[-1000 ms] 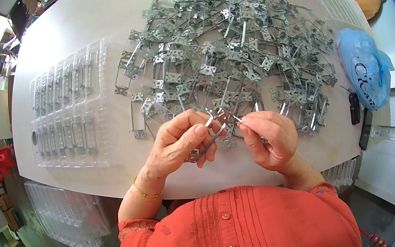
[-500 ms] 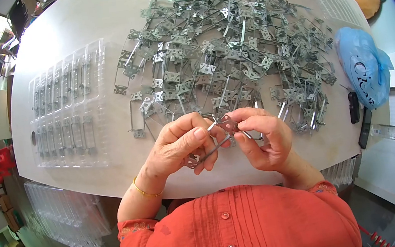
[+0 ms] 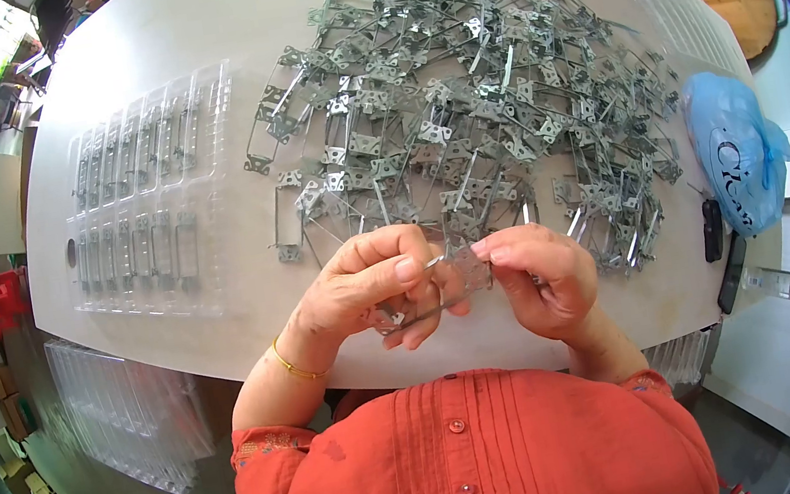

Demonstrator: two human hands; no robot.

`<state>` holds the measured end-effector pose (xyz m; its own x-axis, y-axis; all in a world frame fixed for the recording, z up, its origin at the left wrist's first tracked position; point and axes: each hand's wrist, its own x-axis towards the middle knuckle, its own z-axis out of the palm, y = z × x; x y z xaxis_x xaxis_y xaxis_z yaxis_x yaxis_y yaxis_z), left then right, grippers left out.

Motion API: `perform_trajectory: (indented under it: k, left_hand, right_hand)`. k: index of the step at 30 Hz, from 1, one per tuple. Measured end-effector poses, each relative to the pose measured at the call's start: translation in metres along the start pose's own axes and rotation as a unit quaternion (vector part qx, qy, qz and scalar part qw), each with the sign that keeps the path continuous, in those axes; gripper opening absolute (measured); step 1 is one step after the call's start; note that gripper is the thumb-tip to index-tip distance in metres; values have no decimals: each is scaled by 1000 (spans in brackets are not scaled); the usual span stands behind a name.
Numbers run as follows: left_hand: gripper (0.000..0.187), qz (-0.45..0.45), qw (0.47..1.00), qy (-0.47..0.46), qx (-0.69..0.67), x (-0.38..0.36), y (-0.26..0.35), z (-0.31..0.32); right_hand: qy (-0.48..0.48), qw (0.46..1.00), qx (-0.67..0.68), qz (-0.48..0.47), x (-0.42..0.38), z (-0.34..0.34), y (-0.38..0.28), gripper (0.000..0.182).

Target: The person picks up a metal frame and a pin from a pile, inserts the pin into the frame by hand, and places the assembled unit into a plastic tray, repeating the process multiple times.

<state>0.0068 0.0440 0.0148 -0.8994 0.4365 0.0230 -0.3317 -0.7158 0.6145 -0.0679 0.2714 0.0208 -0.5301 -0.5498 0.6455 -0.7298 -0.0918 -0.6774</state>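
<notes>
Close to the near edge of the table, my left hand is closed around a thin metal bracket with a perforated plate and a wire-like rod. The rod runs below my left fingers, and the bracket's other end shows by the palm. My right hand pinches the plate's right end between thumb and fingertips. Just beyond both hands lies a large heap of similar metal brackets, tangled together. Part of the held bracket is hidden by my fingers.
A clear plastic tray with two rows of brackets lies on the left of the table. At right are a blue plastic bag, a black object and a clear bottle. Stacked clear trays stand below the left edge.
The held bracket has turned, its plate facing up more broadly. My right fingers have drawn together at the plate's right end. The whole view has shifted slightly.
</notes>
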Motion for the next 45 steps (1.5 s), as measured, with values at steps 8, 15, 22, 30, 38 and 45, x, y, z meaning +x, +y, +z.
perform_trajectory:
  k: [8, 15, 22, 30, 38, 45]
  left_hand:
    - [30, 85, 995, 32, 33, 1, 1, -4]
    - [28, 99, 970, 59, 215, 8, -5, -2]
    - [13, 146, 889, 81, 427, 5, -7, -2]
    - [15, 244, 761, 54, 599, 10, -10, 0]
    - [19, 185, 852, 104, 479, 5, -6, -7]
    - [19, 78, 946, 112, 294, 4, -2, 5]
  right_hand:
    - [52, 994, -60, 75, 6, 2, -4, 25]
    - [25, 995, -38, 94, 2, 4, -9, 22]
    - [11, 989, -37, 142, -1, 5, -10, 15]
    - [20, 933, 142, 331, -9, 5, -17, 9]
    - [-15, 953, 80, 293, -7, -1, -16, 9]
    - [33, 985, 42, 164, 1, -6, -7, 13]
